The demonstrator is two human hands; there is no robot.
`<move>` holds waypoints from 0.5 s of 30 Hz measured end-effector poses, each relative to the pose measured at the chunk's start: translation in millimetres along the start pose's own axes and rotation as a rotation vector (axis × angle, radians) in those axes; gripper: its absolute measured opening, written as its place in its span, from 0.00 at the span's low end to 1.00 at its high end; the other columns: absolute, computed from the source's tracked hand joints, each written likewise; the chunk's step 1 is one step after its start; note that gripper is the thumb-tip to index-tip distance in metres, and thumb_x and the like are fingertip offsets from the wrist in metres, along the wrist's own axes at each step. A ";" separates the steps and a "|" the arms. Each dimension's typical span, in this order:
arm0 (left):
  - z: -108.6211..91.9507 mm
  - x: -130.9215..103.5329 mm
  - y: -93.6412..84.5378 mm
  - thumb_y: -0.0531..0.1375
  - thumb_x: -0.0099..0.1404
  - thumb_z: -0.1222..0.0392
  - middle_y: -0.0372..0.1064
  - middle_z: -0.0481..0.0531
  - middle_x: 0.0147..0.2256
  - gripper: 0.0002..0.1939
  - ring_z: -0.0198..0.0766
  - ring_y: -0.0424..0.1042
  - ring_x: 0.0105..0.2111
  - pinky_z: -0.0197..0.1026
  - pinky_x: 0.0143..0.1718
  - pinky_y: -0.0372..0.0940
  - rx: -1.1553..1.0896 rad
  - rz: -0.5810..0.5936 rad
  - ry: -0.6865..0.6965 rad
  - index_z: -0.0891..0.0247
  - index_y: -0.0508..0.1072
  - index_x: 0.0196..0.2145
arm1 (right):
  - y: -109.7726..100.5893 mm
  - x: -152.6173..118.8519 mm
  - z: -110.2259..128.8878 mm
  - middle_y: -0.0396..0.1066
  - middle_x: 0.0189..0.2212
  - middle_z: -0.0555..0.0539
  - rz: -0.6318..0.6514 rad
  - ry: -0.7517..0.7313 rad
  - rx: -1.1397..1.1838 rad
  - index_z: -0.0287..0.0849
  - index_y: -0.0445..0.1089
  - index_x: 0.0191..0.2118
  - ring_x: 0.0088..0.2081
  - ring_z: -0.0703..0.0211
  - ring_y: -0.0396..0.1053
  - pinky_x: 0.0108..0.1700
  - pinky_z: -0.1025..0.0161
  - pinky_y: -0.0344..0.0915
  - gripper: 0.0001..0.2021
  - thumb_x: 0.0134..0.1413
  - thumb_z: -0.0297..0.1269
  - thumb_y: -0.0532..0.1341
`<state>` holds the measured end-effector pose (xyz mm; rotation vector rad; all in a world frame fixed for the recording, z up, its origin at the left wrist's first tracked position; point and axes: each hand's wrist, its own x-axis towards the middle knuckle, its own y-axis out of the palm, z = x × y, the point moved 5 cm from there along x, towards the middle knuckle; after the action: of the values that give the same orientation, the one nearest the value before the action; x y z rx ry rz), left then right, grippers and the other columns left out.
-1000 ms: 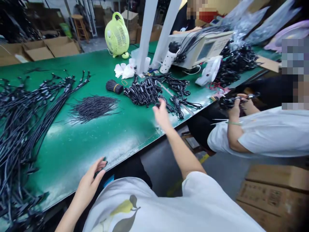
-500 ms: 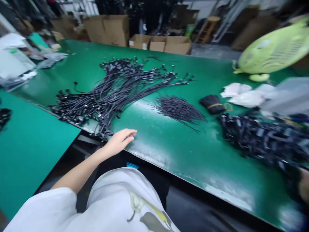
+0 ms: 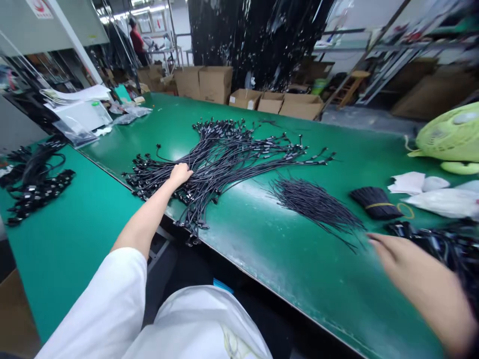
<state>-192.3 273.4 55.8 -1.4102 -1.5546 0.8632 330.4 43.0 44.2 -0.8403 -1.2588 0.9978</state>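
Observation:
My left hand (image 3: 180, 174) is at the left part of a large spread of black cables (image 3: 224, 154) with small connectors at their ends. Its fingers curl down onto several cables, and the fingertips are partly hidden among them. My right hand (image 3: 400, 259), blurred, hovers over the green table at the right. Its fingers stretch left, slightly apart, with nothing visible in them. Just beyond its fingertips lies a loose pile of thin black wire ties (image 3: 314, 202). A banded bundle of black ties (image 3: 376, 203) sits behind that hand.
More black cables (image 3: 437, 239) are heaped at the right, partly behind my right arm. Another cable group (image 3: 41, 189) rests on the left table (image 3: 86, 229). White packets (image 3: 407, 183) and a lime-green fan (image 3: 449, 132) stand at the far right. Cardboard boxes (image 3: 215, 85) line the back edge.
My left hand has moved from the table's front edge onto the cables. My right hand has come further into view from the cable heap at the right. The camera view has tilted up and left.

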 end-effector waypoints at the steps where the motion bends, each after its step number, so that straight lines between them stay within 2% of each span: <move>1: -8.3 -4.0 0.5 0.57 0.63 0.64 0.71 0.69 0.42 0.09 0.51 0.69 0.46 0.49 0.51 0.60 -0.023 -0.003 0.037 0.73 0.72 0.38 | 12.2 9.5 17.7 0.74 0.39 0.39 0.029 -0.032 0.053 0.61 0.71 0.40 0.38 0.39 0.74 0.38 0.44 0.71 0.15 0.57 0.46 0.48; 3: -27.3 -22.7 -0.4 0.52 0.65 0.67 0.70 0.66 0.45 0.10 0.45 0.69 0.46 0.45 0.51 0.60 -0.078 -0.019 0.129 0.70 0.69 0.43 | 28.0 27.9 59.6 0.74 0.42 0.41 0.101 -0.114 0.170 0.57 0.70 0.42 0.42 0.42 0.74 0.43 0.46 0.72 0.14 0.59 0.45 0.49; 5: -48.5 -53.2 -1.4 0.48 0.68 0.66 0.73 0.57 0.43 0.13 0.39 0.72 0.42 0.40 0.46 0.62 -0.148 0.011 0.248 0.65 0.67 0.47 | 30.9 45.7 108.1 0.71 0.48 0.40 0.127 -0.186 0.260 0.52 0.66 0.52 0.42 0.46 0.74 0.44 0.48 0.72 0.17 0.61 0.44 0.49; 6: -59.8 -71.7 -1.3 0.48 0.69 0.64 0.74 0.52 0.39 0.13 0.36 0.73 0.37 0.38 0.43 0.64 -0.188 0.062 0.328 0.62 0.67 0.47 | 29.0 55.3 133.9 0.67 0.53 0.39 0.110 -0.209 0.298 0.50 0.61 0.58 0.42 0.48 0.74 0.44 0.49 0.72 0.21 0.61 0.44 0.50; 8: -83.2 -113.4 -0.1 0.49 0.69 0.61 0.74 0.50 0.36 0.13 0.35 0.72 0.30 0.37 0.38 0.64 -0.294 0.275 0.562 0.59 0.68 0.48 | 24.9 76.5 187.2 0.58 0.60 0.36 0.060 -0.272 0.354 0.46 0.50 0.65 0.43 0.52 0.73 0.45 0.52 0.72 0.28 0.61 0.43 0.53; 9: -90.2 -132.1 -4.1 0.51 0.69 0.59 0.75 0.50 0.35 0.13 0.36 0.73 0.30 0.37 0.38 0.64 -0.315 0.320 0.642 0.59 0.70 0.48 | 25.4 88.0 213.9 0.56 0.61 0.36 0.059 -0.334 0.359 0.45 0.49 0.65 0.44 0.53 0.72 0.46 0.54 0.71 0.29 0.60 0.41 0.55; 10: -92.9 -147.1 -10.1 0.52 0.68 0.58 0.75 0.50 0.36 0.13 0.37 0.72 0.30 0.37 0.37 0.64 -0.334 0.347 0.675 0.58 0.71 0.47 | 29.3 99.6 239.3 0.58 0.60 0.37 0.098 -0.423 0.336 0.45 0.53 0.64 0.47 0.54 0.71 0.48 0.56 0.70 0.27 0.60 0.40 0.55; 12: -84.2 -164.0 -27.7 0.52 0.68 0.58 0.75 0.49 0.34 0.13 0.35 0.71 0.27 0.37 0.35 0.63 -0.375 0.350 0.609 0.59 0.72 0.47 | 43.8 123.4 274.0 0.67 0.52 0.40 0.232 -0.568 0.239 0.44 0.65 0.54 0.48 0.55 0.70 0.50 0.59 0.67 0.16 0.61 0.36 0.54; 13: -73.0 -166.8 -38.6 0.52 0.68 0.58 0.74 0.48 0.32 0.13 0.34 0.69 0.25 0.36 0.33 0.63 -0.401 0.333 0.528 0.59 0.72 0.47 | 51.1 135.8 280.0 0.71 0.46 0.40 0.283 -0.593 0.191 0.42 0.69 0.48 0.47 0.54 0.70 0.50 0.59 0.66 0.13 0.62 0.33 0.53; 15: -40.6 -165.3 -62.3 0.53 0.68 0.57 0.72 0.47 0.29 0.12 0.32 0.65 0.22 0.35 0.28 0.61 -0.482 0.263 0.324 0.59 0.72 0.45 | 59.9 160.1 271.3 0.73 0.40 0.38 0.303 -0.542 0.140 0.37 0.71 0.41 0.45 0.53 0.70 0.50 0.58 0.64 0.12 0.62 0.30 0.51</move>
<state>-179.2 99.7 106.1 -2.0217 -1.3949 0.3813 57.9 207.5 83.1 -0.6832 -1.5157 1.6139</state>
